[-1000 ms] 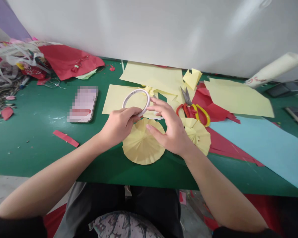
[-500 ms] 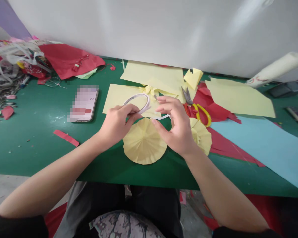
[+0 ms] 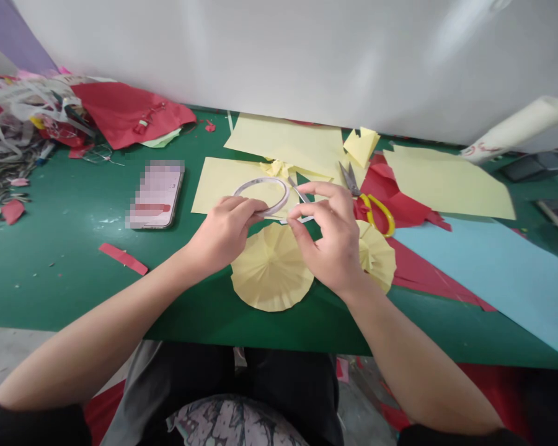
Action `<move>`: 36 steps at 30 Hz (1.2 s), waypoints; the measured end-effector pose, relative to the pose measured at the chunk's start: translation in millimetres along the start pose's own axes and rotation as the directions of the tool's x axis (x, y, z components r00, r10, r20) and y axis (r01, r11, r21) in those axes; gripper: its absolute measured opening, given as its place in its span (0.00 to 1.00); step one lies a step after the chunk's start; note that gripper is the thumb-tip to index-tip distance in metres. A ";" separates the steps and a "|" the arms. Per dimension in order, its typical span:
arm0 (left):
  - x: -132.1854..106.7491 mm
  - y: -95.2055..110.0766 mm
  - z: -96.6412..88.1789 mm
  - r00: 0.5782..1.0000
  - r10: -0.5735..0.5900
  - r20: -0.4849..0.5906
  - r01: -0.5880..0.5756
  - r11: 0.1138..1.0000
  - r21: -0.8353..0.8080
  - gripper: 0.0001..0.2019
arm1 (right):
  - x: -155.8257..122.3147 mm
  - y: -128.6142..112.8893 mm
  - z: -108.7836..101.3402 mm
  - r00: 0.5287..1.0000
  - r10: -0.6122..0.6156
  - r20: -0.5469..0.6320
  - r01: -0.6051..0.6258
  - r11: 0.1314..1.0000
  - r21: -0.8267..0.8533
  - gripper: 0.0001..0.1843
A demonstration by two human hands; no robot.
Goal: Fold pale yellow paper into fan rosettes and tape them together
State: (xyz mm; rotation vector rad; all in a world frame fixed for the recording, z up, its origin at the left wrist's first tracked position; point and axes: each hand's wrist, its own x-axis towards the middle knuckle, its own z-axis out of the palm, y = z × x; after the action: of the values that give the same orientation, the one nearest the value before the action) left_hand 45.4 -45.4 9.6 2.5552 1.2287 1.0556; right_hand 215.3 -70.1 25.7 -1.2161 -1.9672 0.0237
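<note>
My left hand (image 3: pixel 225 226) is closed on the lower edge of a roll of white tape (image 3: pixel 283 201), its ring upright and tilted above the yellow paper. Close by on the right, my right hand (image 3: pixel 328 232) has thumb and fingertips drawn together near the roll; anything between them is too small to make out. A grey metal blade (image 3: pixel 299 189) shows behind those fingers, and I cannot tell whether it is held. Below the hands lies a pleated yellow paper disc (image 3: pixel 272 272). A second pleated disc (image 3: pixel 376 257) is partly hidden by my right hand and wrist.
Yellow-handled scissors (image 3: pixel 376 214) lie right of my right hand on red paper (image 3: pixel 390 192). Yellow sheets (image 3: pixel 283 136) are behind. A blue sheet (image 3: pixel 488 266) lies right, a phone (image 3: pixel 155 195) left. Scraps and wires (image 3: pixel 9 142) pile up far left.
My right thumb and fingertips have closed together from a wider spread. The tape roll has shifted slightly right and tilted in my left hand.
</note>
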 end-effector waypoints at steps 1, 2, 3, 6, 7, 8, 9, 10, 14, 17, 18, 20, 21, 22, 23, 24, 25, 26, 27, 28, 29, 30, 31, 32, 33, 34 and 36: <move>0.1 -0.4 0.2 1.000 0.004 0.007 -0.004 1.000 0.006 0.12 | -0.3 0.6 0.6 1.000 -0.008 -0.006 0.008 1.000 -0.001 0.05; 0.1 -0.8 0.6 1.000 0.006 0.004 -0.006 1.000 0.013 0.12 | -0.6 1.5 1.2 1.000 -0.020 -0.011 0.020 1.000 0.000 0.04; 0.0 -1.3 0.9 1.000 0.008 -0.010 -0.008 1.000 0.021 0.12 | -0.6 2.4 1.8 0.999 -0.035 -0.019 0.035 0.999 -0.002 0.04; -0.6 -2.3 1.8 0.997 0.012 -0.077 -0.009 0.999 0.045 0.10 | -0.2 4.9 2.6 0.991 -0.109 -0.082 0.108 0.994 -0.008 0.03; -1.0 -2.3 1.9 0.995 0.022 -0.101 -0.016 0.999 0.052 0.09 | 0.1 5.5 2.6 0.983 -0.140 -0.118 0.140 0.990 -0.005 0.05; -1.4 -2.2 1.9 0.992 0.039 -0.120 -0.032 0.998 0.058 0.09 | 0.3 5.9 2.6 0.974 -0.166 -0.152 0.167 0.986 -0.004 0.08; -1.8 -1.8 1.8 0.989 0.060 -0.137 -0.052 0.997 0.064 0.08 | 0.3 6.1 2.7 0.966 -0.186 -0.179 0.187 0.982 -0.010 0.11; -2.3 -1.3 1.7 0.985 0.086 -0.151 -0.077 0.995 0.069 0.08 | 0.2 6.2 2.9 0.960 -0.204 -0.190 0.202 0.979 -0.029 0.14; -3.7 1.8 1.6 0.965 0.181 -0.192 -0.173 0.983 0.059 0.05 | -1.9 6.1 5.8 0.940 -0.304 -0.154 0.269 0.939 -0.212 0.15; -4.2 4.2 1.6 0.956 0.202 -0.211 -0.194 0.979 0.060 0.03 | -4.2 5.8 8.3 0.905 -0.397 -0.153 0.338 0.889 -0.309 0.14; -4.3 4.8 1.6 0.957 0.198 -0.210 -0.190 0.980 0.056 0.03 | -4.8 5.6 8.6 0.897 -0.414 -0.156 0.350 0.879 -0.325 0.14; -4.7 5.6 1.5 0.964 0.179 -0.199 -0.176 0.984 0.035 0.03 | -5.9 5.1 8.3 0.886 -0.434 -0.161 0.362 0.867 -0.343 0.14; -5.0 5.8 1.5 0.966 0.171 -0.192 -0.170 0.985 0.023 0.03 | -6.4 4.9 7.9 0.883 -0.440 -0.164 0.366 0.863 -0.347 0.13; -5.2 5.9 1.4 0.967 0.167 -0.191 -0.167 0.986 0.012 0.03 | -6.8 4.9 7.4 0.878 -0.447 -0.170 0.370 0.860 -0.352 0.12; -5.4 6.0 1.3 0.967 0.165 -0.192 -0.168 0.986 0.003 0.03 | -7.1 4.9 6.9 0.872 -0.458 -0.173 0.377 0.854 -0.360 0.11; -5.6 6.0 1.1 0.967 0.165 -0.195 -0.170 0.985 -0.006 0.03 | -7.5 5.1 6.6 0.861 -0.476 -0.178 0.390 0.843 -0.370 0.10; -5.8 6.1 1.0 0.966 0.166 -0.197 -0.173 0.985 -0.017 0.03 | -7.9 5.4 6.4 0.850 -0.495 -0.181 0.403 0.832 -0.381 0.09; -6.0 6.3 0.8 0.966 0.168 -0.199 -0.176 0.984 -0.026 0.04 | -8.3 5.8 6.4 0.840 -0.510 -0.184 0.414 0.822 -0.390 0.08; -6.2 6.6 0.6 0.965 0.169 -0.199 -0.180 0.983 -0.035 0.04 | -8.7 6.1 6.6 0.834 -0.520 -0.184 0.421 0.816 -0.396 0.07; -6.4 7.0 0.5 0.965 0.171 -0.198 -0.183 0.982 -0.043 0.04 | -9.2 6.4 6.8 0.831 -0.524 -0.185 0.424 0.813 -0.399 0.06; -6.6 7.4 0.5 0.965 0.173 -0.198 -0.186 0.981 -0.051 0.04 | -9.7 6.5 7.2 0.832 -0.524 -0.185 0.423 0.813 -0.401 0.06; -6.8 8.0 0.6 0.965 0.173 -0.200 -0.188 0.980 -0.062 0.05 | -10.2 6.5 7.5 0.834 -0.520 -0.185 0.419 0.814 -0.401 0.06; -6.9 8.5 0.8 0.964 0.171 -0.203 -0.190 0.979 -0.076 0.05 | -10.7 6.4 7.8 0.837 -0.515 -0.182 0.414 0.816 -0.404 0.06; -7.0 9.0 0.9 0.964 0.167 -0.207 -0.189 0.977 -0.093 0.05 | -11.0 6.0 7.9 0.841 -0.513 -0.174 0.413 0.815 -0.407 0.06; -7.1 9.5 1.1 0.965 0.157 -0.212 -0.183 0.977 -0.108 0.04 | -11.2 5.4 8.0 0.845 -0.509 -0.162 0.411 0.813 -0.412 0.05; -7.2 10.1 1.1 0.967 0.142 -0.212 -0.169 0.978 -0.120 0.04 | -11.2 4.7 7.9 0.849 -0.507 -0.150 0.411 0.811 -0.416 0.05; -7.4 11.3 0.6 0.975 0.099 -0.199 -0.126 0.983 -0.131 0.04 | -10.6 2.8 7.4 0.849 -0.509 -0.138 0.414 0.806 -0.424 0.05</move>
State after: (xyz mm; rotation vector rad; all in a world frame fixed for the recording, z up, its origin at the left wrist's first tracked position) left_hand 49.9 -58.2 9.4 2.4868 1.0135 1.3894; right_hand 214.9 -73.9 13.0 -0.8702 -2.0470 -0.7629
